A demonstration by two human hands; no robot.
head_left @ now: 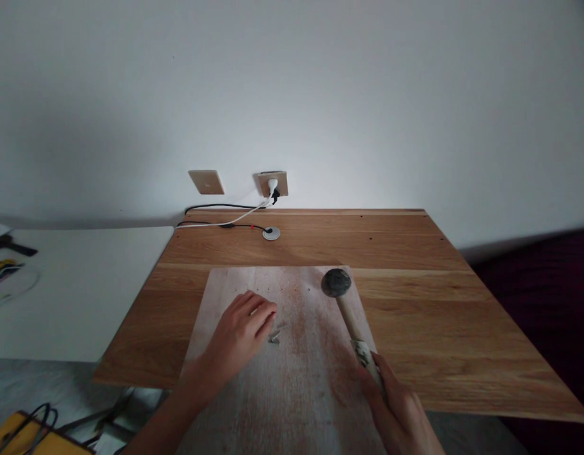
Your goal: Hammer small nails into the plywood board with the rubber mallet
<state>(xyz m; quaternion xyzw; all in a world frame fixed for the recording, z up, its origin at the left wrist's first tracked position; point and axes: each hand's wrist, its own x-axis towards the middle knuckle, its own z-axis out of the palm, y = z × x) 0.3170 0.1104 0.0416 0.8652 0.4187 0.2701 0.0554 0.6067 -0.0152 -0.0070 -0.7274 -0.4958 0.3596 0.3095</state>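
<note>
A pale, worn wooden board [296, 379] lies on a brown wooden table [415, 265]. My right hand [399, 411] is closed round the lower end of a wooden-handled hammer [351, 319]; its dark round head [336, 282] rests on the board near its far edge. My left hand [242, 328] lies on the board, fingers curled together, fingertips beside a few small metal nails [275, 335]. Whether the fingers pinch a nail I cannot tell.
A white and a black cable [225, 222] run from a wall socket [273, 183] across the table's back to a round grommet [271, 234]. A white table [74, 291] with tools stands at left. A yellow object [31, 439] with cords lies on the floor.
</note>
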